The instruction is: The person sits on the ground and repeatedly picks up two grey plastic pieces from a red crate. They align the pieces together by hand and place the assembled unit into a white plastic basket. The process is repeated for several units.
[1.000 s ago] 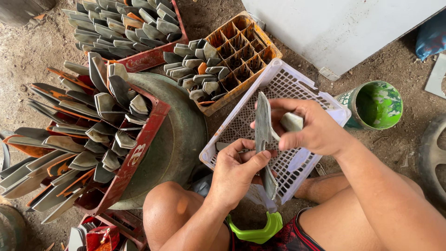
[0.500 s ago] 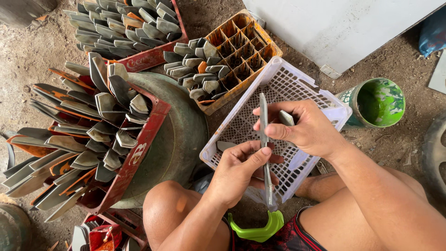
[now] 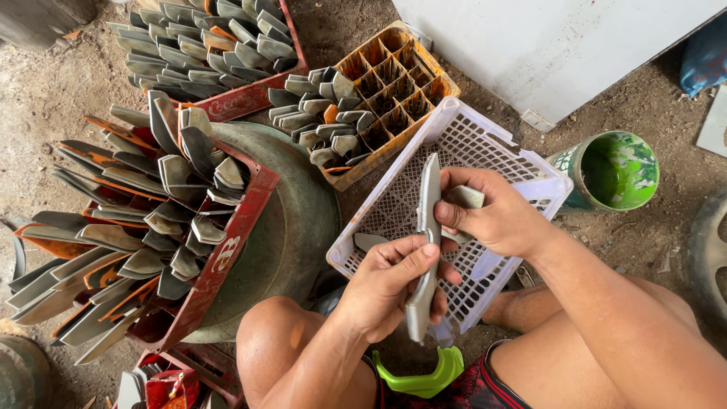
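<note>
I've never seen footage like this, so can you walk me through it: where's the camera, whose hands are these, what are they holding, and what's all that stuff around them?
The camera sits on a person's head and looks straight down, so you see that person's own bare arms, knees and hands; no machine is involved. The person sits low over a dirt floor. The left hand grips the lower end of a long, narrow grey metal blade. The right hand holds the same blade higher up and also has a second small grey piece tucked under its fingers. Beneath the hands lies a white plastic basket with one grey piece in it. Further left stand a yellow divided crate and red crates packed with many similar blades, beside a large round metal basin. A green-stained can stands to the right.
</note>
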